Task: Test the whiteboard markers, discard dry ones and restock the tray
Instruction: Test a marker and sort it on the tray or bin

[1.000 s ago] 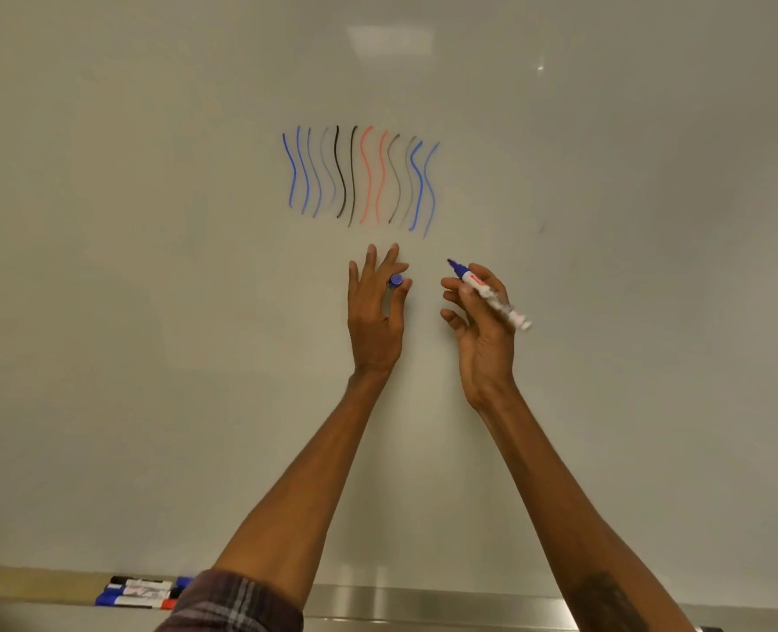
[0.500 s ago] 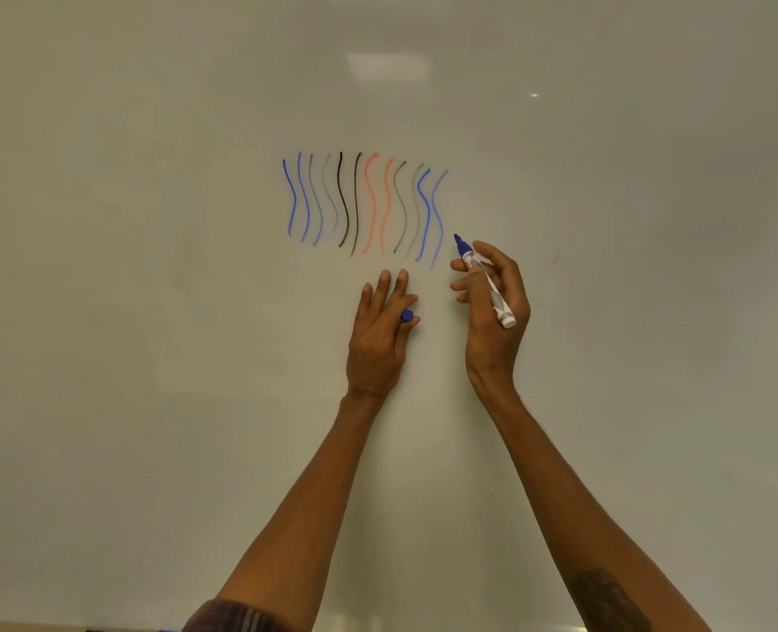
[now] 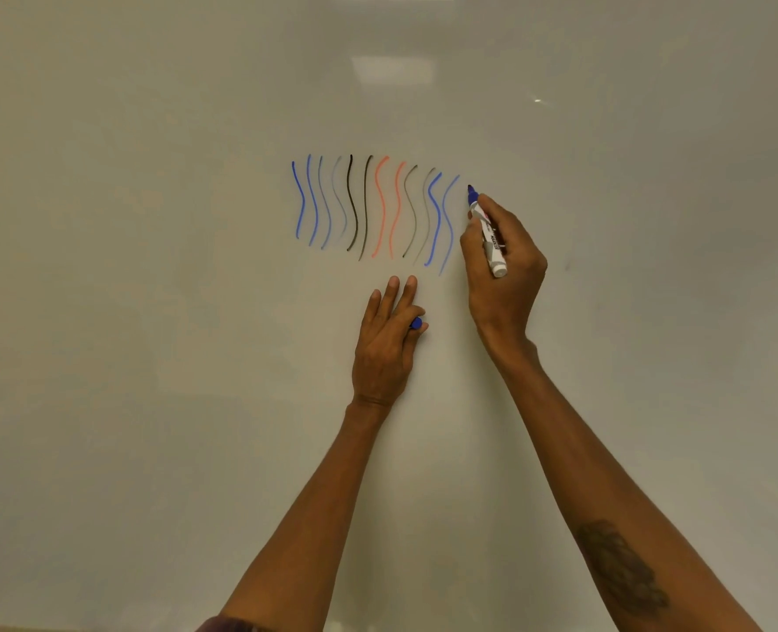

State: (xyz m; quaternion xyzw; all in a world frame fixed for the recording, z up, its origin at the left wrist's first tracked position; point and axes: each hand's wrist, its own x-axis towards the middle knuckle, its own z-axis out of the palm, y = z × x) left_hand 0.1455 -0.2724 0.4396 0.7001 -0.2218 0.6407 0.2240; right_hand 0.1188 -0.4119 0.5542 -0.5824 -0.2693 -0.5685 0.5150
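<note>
Twelve wavy test strokes (image 3: 375, 207) already cross the glossy whiteboard (image 3: 150, 312), and just right of them the right hand (image 3: 503, 262) grips an uncapped blue-tipped white marker (image 3: 487, 232), the left hand (image 3: 384, 344) below pinching its blue cap (image 3: 416, 323); sorting and restocking seem left.

The marker (image 3: 487, 230) tip sits just right of the wavy lines (image 3: 373, 207), above the cap (image 3: 416, 323).

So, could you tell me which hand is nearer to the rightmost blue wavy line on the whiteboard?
Right. The right hand sits just beside the rightmost blue wavy line, to its right; the left hand rests lower, below the lines.
</note>
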